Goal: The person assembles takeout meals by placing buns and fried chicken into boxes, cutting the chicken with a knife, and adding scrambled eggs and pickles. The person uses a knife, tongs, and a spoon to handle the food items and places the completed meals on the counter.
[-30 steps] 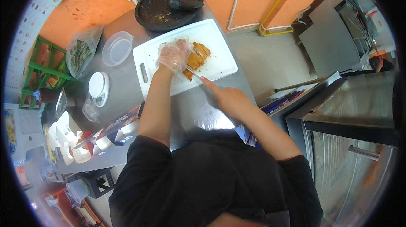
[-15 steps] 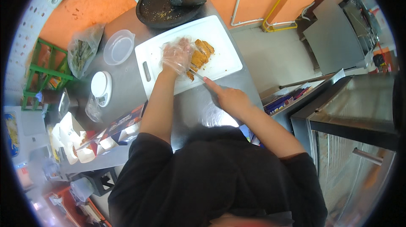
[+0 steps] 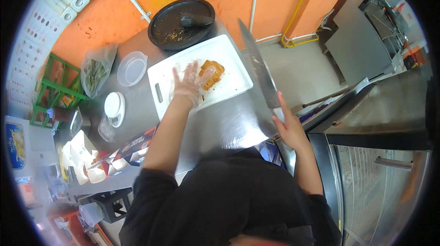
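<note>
My left hand (image 3: 187, 80), in a clear plastic glove, is open with fingers spread over a white cutting board (image 3: 229, 81). Its thumb side rests at the golden-brown breaded fried cutlet (image 3: 214, 77), which looks cut into pieces lying close together. A small bit of it lies by the wrist. My bare right hand (image 3: 289, 129) is closed round the pale handle of a large kitchen knife (image 3: 260, 65). The knife is held off the right side of the board, its broad blade pointing up and away from me.
Behind the board stands a dark stone mortar (image 3: 167, 35) with a pestle (image 3: 197, 20). To the left are a clear plastic tub (image 3: 132, 68), a white kitchen scale (image 3: 114, 106), a bag of leaves (image 3: 95, 72) and open cardboard boxes (image 3: 82, 156). A metal-framed cabinet (image 3: 366, 131) stands right.
My right hand has lifted the knife from the cutlet and swung it right, beyond the board. My left hand has spread its fingers and eased back left off the cutlet.
</note>
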The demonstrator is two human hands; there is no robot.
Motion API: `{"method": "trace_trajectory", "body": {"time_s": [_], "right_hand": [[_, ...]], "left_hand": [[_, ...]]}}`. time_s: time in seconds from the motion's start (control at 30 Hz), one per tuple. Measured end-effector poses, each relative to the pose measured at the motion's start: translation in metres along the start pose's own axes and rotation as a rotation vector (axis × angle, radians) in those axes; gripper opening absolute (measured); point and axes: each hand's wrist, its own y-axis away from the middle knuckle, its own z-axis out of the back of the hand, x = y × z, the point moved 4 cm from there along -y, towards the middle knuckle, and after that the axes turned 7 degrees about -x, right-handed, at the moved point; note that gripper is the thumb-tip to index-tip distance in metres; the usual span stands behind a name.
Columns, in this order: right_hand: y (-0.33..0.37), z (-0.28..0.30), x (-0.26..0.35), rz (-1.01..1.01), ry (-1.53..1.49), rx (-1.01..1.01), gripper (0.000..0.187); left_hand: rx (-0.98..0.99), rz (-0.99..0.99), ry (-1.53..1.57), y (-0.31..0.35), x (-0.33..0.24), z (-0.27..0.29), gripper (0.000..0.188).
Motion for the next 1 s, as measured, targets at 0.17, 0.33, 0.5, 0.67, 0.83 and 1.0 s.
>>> {"method": "trace_trajectory", "body": {"time_s": [0.17,0.33,0.5,0.67,0.83,1.0], "right_hand": [[0.038,0.015,-0.03,-0.172,-0.078,-0.068,0.066],[0.065,0.002,-0.043,-0.434,-0.098,0.112,0.069],[0.048,-0.01,-0.032,-0.047,0.056,0.057,0.067],[-0.018,-0.026,-0.032,0.093,0.405,0.085,0.062],[-0.075,-0.06,-0.014,0.386,0.77,0.031,0.056],[-0.089,-0.095,-0.003,0.543,0.896,0.079,0.054]], "left_hand": [[0.012,-0.46,-0.346,-0.061,-0.014,0.016,0.11],[0.133,-0.511,-0.144,-0.078,-0.011,0.025,0.087],[0.121,-0.179,0.168,-0.066,0.004,0.02,0.077],[-0.004,0.196,0.349,-0.057,0.01,-0.022,0.083],[-0.373,0.268,0.753,-0.033,0.002,-0.055,0.069],[-0.484,0.416,1.376,0.009,0.007,-0.063,0.072]]}}
